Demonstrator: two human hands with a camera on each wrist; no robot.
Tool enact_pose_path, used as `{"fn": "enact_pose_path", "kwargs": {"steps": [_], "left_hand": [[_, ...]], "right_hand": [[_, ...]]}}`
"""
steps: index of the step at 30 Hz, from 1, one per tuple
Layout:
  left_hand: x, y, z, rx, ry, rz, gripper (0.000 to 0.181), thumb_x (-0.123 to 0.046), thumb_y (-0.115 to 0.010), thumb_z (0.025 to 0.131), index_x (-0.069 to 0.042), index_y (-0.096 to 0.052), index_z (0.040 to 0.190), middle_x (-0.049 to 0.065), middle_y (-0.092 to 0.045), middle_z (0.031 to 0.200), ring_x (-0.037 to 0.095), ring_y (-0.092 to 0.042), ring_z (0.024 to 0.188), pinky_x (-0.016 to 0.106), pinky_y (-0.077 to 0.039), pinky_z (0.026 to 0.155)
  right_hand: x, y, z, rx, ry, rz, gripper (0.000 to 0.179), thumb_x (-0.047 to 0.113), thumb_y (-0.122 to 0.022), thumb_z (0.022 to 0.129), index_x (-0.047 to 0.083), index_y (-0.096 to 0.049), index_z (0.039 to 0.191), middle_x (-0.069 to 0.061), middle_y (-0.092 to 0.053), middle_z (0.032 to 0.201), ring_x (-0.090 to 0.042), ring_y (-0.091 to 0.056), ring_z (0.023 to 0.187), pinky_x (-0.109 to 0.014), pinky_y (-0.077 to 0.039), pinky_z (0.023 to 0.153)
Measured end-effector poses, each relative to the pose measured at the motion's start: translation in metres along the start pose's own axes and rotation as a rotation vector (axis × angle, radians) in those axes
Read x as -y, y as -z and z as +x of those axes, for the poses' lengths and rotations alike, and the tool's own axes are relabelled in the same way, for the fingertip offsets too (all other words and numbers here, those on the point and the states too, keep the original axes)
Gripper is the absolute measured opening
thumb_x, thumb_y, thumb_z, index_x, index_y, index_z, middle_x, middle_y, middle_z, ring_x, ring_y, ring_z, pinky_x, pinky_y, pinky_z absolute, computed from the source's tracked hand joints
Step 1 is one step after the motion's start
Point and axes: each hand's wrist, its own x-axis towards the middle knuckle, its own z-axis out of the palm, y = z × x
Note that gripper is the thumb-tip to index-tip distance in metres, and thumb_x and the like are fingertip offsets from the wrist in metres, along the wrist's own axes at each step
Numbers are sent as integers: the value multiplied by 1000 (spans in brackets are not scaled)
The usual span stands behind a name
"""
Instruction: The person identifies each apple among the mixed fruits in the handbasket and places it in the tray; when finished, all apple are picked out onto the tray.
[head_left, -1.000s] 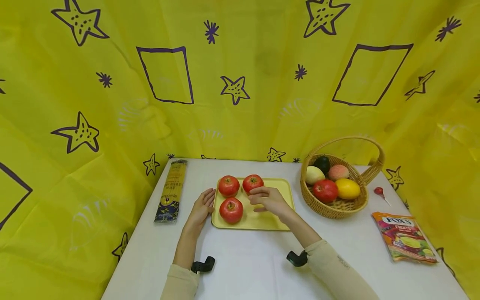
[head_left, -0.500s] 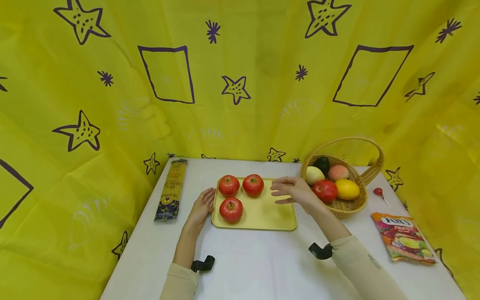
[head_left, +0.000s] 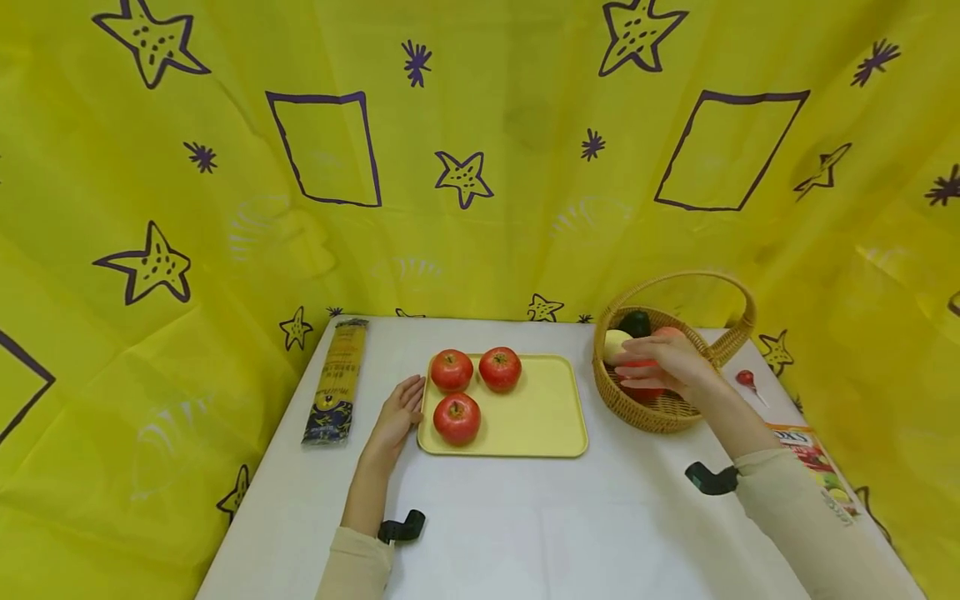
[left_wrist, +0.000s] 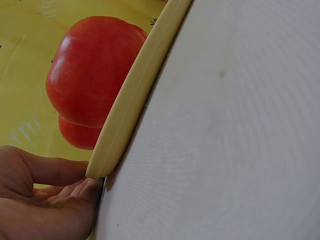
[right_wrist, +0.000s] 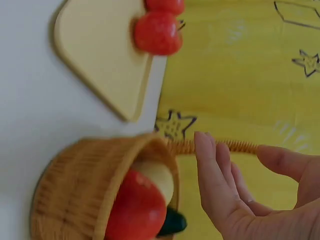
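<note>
My left hand (head_left: 396, 415) is at the left edge of a yellow tray (head_left: 543, 408). In the left wrist view its thumb lies on the rim and its fingers are at the rim's underside, pinching the edge. Three red apples (head_left: 457, 419) sit on the tray's left half. My right hand (head_left: 667, 360) hovers over a wicker basket (head_left: 637, 412), fingers extended and holding nothing. Inside the basket are a red fruit (right_wrist: 137, 210), a pale yellow-green fruit (head_left: 616, 345), a dark green avocado-like fruit (head_left: 636, 323) and a peach-like fruit (head_left: 670, 332), partly hidden by the hand.
A spaghetti pack (head_left: 337, 379) lies at the table's left. Right of the basket is a red lollipop (head_left: 747, 378), and the right sleeve partly covers a candy bag (head_left: 806, 446). The basket's tall handle (head_left: 693, 273) arches over it. Yellow curtain (head_left: 480, 250) surrounds the table.
My right hand has moved right, from above the apples on the tray to over the basket, now hiding some fruit. The left hand has stayed at the tray's edge.
</note>
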Motion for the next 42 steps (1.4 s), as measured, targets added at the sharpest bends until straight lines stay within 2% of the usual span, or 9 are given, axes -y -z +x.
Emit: {"fn": "enact_pose_path", "kwargs": {"steps": [4,9,13,17,22,29,35,39,42], "left_hand": [[-1,0,1,-3,3,-2,87,32,-37,80,6,-21,162,27,-24,168,38,-21,157,43,-21,130],[-1,0,0,0,4,-1,86,32,-36,80,7,-21,161,27,-24,168,38,-21,158,43,-21,130],[-2,0,-1,1,5,-1,87,32,-36,80,6,-21,162,27,-23,168,38,-20,158,43,-20,130],[-1,0,0,-4,7,-4,86,31,-37,81,6,-21,162,26,-24,168,37,-20,158,42,-20,130],[0,1,0,-8,12,-6,87,31,-37,81,4,-22,162,24,-24,169,35,-21,158,41,-21,130],[0,1,2,-4,2,0,87,31,-38,81,5,-22,162,25,-25,168,36,-22,158,42,-21,130],[-1,1,3,5,-11,1,86,31,-37,81,6,-21,161,27,-24,168,38,-21,157,43,-21,130],[-1,1,2,0,-3,-6,86,31,-37,81,6,-22,162,27,-24,168,37,-21,158,43,-21,130],[1,1,1,5,-1,-9,85,31,-37,82,6,-21,162,27,-23,168,37,-21,158,43,-21,130]], "right_hand": [[0,25,-3,-32,-78,32,39,17,-59,106,-3,-49,138,-13,-69,120,-30,-76,100,-50,-60,97],[-7,53,-1,-52,-163,1,73,26,-57,107,-8,-19,159,-33,-38,150,-35,-74,103,-53,-59,98],[-9,69,0,-61,-213,-132,83,33,-54,107,-12,-8,159,-40,-35,152,-41,-75,101,-53,-61,95],[-8,76,1,-36,-253,-267,80,36,-48,108,-17,-13,157,-44,-44,145,-43,-74,101,-52,-61,94],[-5,79,4,10,-314,-300,89,42,-44,109,-21,-3,156,-44,-53,137,-43,-75,99,-52,-61,94],[-5,79,20,113,-362,-261,98,49,-43,106,-18,9,156,-55,-27,148,-50,-68,113,-53,-58,100],[-17,77,47,153,-352,-195,109,53,-58,101,-9,10,160,-43,15,162,-67,-35,138,-55,-57,100],[-32,76,66,87,-374,-198,112,49,-64,99,-8,9,161,-42,7,163,-65,-29,142,-56,-60,96],[-42,76,79,34,-408,-223,114,49,-68,97,-10,6,160,-44,-3,160,-63,-42,134,-56,-62,91]]}}
